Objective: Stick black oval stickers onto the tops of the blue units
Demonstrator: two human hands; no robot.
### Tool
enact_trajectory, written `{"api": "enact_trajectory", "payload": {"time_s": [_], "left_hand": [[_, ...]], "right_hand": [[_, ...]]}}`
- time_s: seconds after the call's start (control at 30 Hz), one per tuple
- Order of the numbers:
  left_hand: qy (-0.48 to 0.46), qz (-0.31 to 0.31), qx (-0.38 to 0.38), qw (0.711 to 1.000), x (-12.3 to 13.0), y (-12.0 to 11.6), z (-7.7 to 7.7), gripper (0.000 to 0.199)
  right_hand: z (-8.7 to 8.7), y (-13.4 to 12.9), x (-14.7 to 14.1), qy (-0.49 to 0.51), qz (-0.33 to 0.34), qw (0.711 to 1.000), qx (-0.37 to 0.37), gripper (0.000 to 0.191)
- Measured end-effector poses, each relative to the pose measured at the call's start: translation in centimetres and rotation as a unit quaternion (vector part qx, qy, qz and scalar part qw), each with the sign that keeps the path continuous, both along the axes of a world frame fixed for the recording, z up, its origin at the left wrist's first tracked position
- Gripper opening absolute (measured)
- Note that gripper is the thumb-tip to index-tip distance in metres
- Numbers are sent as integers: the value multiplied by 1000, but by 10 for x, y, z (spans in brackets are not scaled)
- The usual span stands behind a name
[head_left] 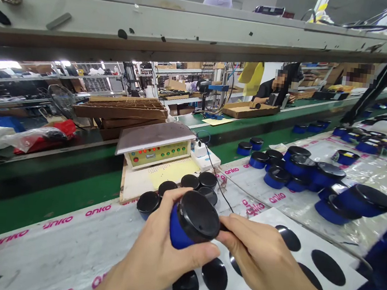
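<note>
A blue round device with a glossy black top (199,215) is tilted in my left hand (164,248), whose fingers and thumb wrap round its sides. My right hand (254,249) pinches the end of a thin black cable (224,195) against the device's right side; the cable's tip is hidden by the fingers. Under both hands lies a white sheet (336,240) with several black round discs (214,275). Just beyond my left hand, several more blue devices with black tops (148,202) stand in a group.
Behind them a test box (159,153) with red and green lights sits on a board. Many blue devices (299,166) crowd the plastic-covered table at right. A green conveyor (69,196) runs past; a person (273,86) works beyond it. A metal shelf beam (193,28) crosses above.
</note>
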State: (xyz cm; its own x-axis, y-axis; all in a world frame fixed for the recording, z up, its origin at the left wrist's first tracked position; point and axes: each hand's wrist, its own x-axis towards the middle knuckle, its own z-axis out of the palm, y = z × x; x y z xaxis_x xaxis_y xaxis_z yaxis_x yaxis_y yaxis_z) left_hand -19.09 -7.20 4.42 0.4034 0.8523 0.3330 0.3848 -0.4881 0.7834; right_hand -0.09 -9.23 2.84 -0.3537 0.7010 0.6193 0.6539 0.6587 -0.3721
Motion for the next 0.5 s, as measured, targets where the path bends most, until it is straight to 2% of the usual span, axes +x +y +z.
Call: {"api": "enact_trajectory", "payload": {"time_s": [0.07,0.13,0.2,0.3,0.4,0.5], "left_hand": [[68,29,157,985,-1,0,-4,65],[114,40,323,939,-1,0,-7,66],[126,16,439,889,-1,-1,-6,56],[125,-8,517,847,1,-4,1,35],[150,10,541,827,4,-7,12,24],[174,-11,552,815,4,-8,17,20]], "right_hand": [[-8,3,2,40,17,998,-43,17],[-15,3,3,77,24,995,-56,17],[-20,3,2,96,25,994,-42,19],[-24,2,0,95,20,995,6,20],[-25,2,-2,85,9,996,38,19],[-26,2,-3,79,4,995,57,18]]}}
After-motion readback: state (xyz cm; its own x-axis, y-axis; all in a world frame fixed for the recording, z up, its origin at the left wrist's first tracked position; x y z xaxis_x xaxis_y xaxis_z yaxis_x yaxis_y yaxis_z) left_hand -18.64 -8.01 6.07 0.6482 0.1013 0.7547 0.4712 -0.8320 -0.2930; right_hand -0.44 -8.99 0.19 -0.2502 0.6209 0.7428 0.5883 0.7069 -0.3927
